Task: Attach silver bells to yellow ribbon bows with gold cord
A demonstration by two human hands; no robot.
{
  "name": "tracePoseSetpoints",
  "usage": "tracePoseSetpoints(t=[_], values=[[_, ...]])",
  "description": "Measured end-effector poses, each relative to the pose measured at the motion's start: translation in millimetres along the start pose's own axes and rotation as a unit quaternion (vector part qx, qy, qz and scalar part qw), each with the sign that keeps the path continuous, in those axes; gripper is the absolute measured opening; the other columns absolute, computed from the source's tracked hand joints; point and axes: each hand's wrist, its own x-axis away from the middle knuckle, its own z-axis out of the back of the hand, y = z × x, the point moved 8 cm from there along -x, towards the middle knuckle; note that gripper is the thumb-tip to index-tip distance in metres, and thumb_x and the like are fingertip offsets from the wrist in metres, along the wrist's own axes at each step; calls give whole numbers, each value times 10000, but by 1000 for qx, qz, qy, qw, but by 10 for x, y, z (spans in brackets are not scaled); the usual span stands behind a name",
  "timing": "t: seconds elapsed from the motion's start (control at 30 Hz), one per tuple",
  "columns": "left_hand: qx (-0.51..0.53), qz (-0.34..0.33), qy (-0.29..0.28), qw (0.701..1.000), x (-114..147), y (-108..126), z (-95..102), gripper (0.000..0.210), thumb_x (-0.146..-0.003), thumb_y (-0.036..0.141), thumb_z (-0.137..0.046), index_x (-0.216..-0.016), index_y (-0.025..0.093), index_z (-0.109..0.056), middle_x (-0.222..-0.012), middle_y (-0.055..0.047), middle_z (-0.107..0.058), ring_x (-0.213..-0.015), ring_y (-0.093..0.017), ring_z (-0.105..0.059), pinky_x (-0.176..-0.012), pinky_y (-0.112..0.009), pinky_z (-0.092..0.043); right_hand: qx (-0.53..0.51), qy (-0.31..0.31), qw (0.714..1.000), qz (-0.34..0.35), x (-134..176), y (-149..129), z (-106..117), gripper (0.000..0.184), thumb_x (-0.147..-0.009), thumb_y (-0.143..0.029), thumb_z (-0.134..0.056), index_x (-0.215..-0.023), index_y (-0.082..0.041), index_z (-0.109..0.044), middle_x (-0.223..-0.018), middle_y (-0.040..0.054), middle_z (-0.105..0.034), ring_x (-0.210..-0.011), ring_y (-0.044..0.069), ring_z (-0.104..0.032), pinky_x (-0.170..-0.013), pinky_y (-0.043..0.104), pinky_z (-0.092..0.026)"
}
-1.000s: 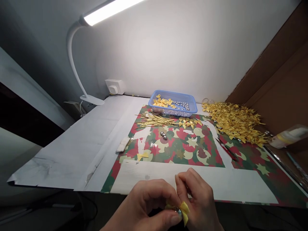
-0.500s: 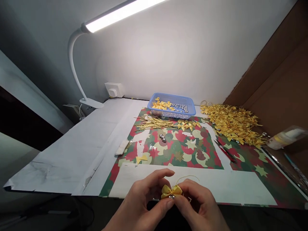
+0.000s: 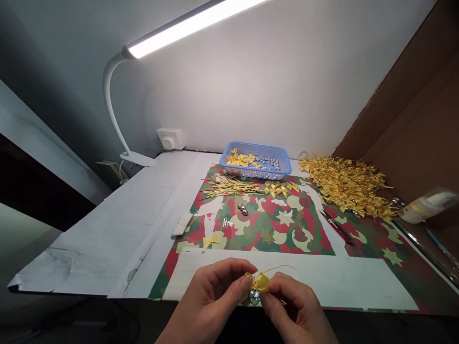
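Observation:
At the table's front edge my two hands hold one small gold ribbon bow (image 3: 263,282) between them. A shiny silver bell (image 3: 255,297) hangs just under the bow's middle. My left hand (image 3: 218,291) pinches the bow's left loop between thumb and forefinger. On the other side, the fingers of my right hand (image 3: 292,301) are closed on the bow's right side, with the thumb beside the bell. A thin gold cord (image 3: 287,266) curves up behind the bow towards my right hand. Part of the bow is hidden by my fingertips.
A blue basket (image 3: 287,169) holds bows and silver bells. In front lie gold cord pieces (image 3: 231,186), several bows (image 3: 280,188) and silver bells (image 3: 243,209). At right are a heap of finished bows (image 3: 349,184), scissors (image 3: 337,227) and a bottle (image 3: 426,206). A lamp (image 3: 113,105) stands left.
The silver bell, mostly covered by my thumbs before, now shows fully below the bow. My left thumb has moved up onto the bow's left loop. The view has tilted up slightly.

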Motion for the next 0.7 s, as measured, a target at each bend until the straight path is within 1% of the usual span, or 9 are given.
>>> tracePoseSetpoints(t=[0.07,0.13,0.2,0.3,0.4,0.5,0.57,0.63,0.7], values=[[11,3,23,1000,5,-23,23,171,-834,364,-744,-915,217,-781,-835,-9,-763,-808,-183,-656,-733,-241,-532,29,-38,999,-3,-6,-8,41,273,-920,-362,-564,-714,-202,-646,-654,-19,-504,-605,129,-458,-551,241,-324],[10,1,54,999,17,-28,59,167,-814,362,-764,-913,227,-774,-829,1,-768,-793,-176,-659,-713,-227,-528,40,-85,996,-12,-9,-11,68,205,-906,-331,-578,-765,-210,-664,-686,-18,-533,-616,127,-473,-567,238,-340],[-4,-7,80,997,30,-16,92,182,-798,367,-775,-922,235,-772,-840,4,-774,-792,-179,-663,-711,-230,-529,19,-102,994,-19,-18,-18,108,190,-893,-369,-593,-816,-215,-674,-738,-8,-570,-638,133,-489,-581,239,-359],[-28,-19,99,994,44,6,106,179,-798,371,-766,-920,240,-775,-846,5,-777,-801,-185,-667,-725,-236,-532,-31,-56,998,-23,-51,-37,183,314,-899,-499,-576,-837,-211,-688,-763,8,-588,-668,147,-505,-597,246,-379],[-48,-27,103,993,50,9,83,149,-817,348,-741,-926,251,-772,-839,14,-774,-823,-191,-674,-745,-238,-532,-50,-28,998,-30,-75,-43,160,412,-907,-572,-546,-834,-198,-704,-735,12,-576,-664,147,-500,-595,246,-382],[-67,-35,103,992,55,6,65,140,-837,341,-712,-934,255,-767,-837,13,-768,-858,-210,-686,-760,-249,-542,-64,-18,997,-35,-91,-43,100,431,-914,-559,-546,-758,-179,-676,-697,8,-556,-644,137,-478,-581,238,-375],[-84,-51,121,988,70,30,102,149,-860,352,-682,-948,264,-764,-892,3,-772,-908,-231,-692,-782,-262,-548,-74,6,997,-33,-97,-40,98,423,-919,-525,-563,-705,-170,-652,-659,1,-539,-616,128,-464,-554,231,-360],[-125,-104,168,972,114,129,187,136,-877,330,-660,-957,285,-759,-981,-4,-765,-965,-242,-685,-822,-267,-542,-66,53,996,-21,-92,-44,138,405,-926,-491,-571,-692,-170,-649,-640,-1,-533,-588,121,-453,-525,228,-342],[-189,-179,212,942,184,260,239,118,-867,262,-668,-925,306,-761,-1010,-2,-751,-968,-235,-681,-851,-259,-529,-31,107,994,8,-73,-71,187,375,-943,-451,-558,-702,-178,-647,-637,0,-525,-569,120,-444,-507,232,-328]])
